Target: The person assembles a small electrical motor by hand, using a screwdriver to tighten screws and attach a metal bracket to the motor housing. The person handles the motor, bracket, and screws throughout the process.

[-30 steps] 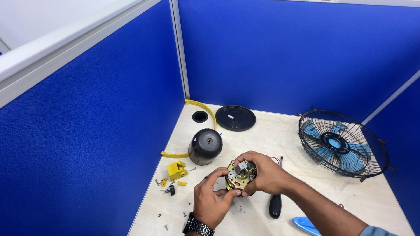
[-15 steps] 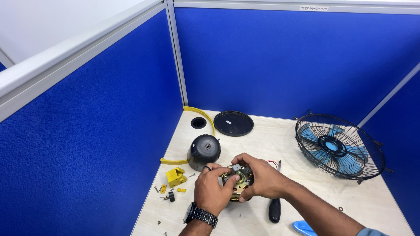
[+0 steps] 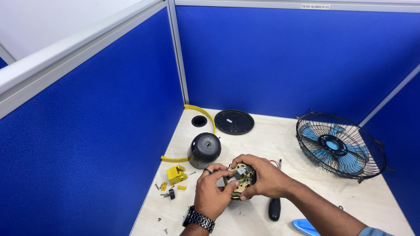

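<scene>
We hold motor (image 3: pixel 239 179) in both hands, low centre of desk (image 3: pixel 280 144): left hand (image 3: pixel 213 194) cups at 7 o'clock, right hand (image 3: pixel 262 177) clamps at 3. Looks heavy, stiff; wires fragile, so grip rim. Black housing (image 3: pixel 204 150) at 11. Fan cage (image 3: pixel 339 145) at 2.

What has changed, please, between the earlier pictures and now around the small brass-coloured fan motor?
The left hand closed further around the brass-coloured fan motor, its fingers shifting onto the motor's face; the right hand kept its grip. The black domed motor cover, caged blue-bladed fan, black round disc and black-handled screwdriver stayed put.
</scene>
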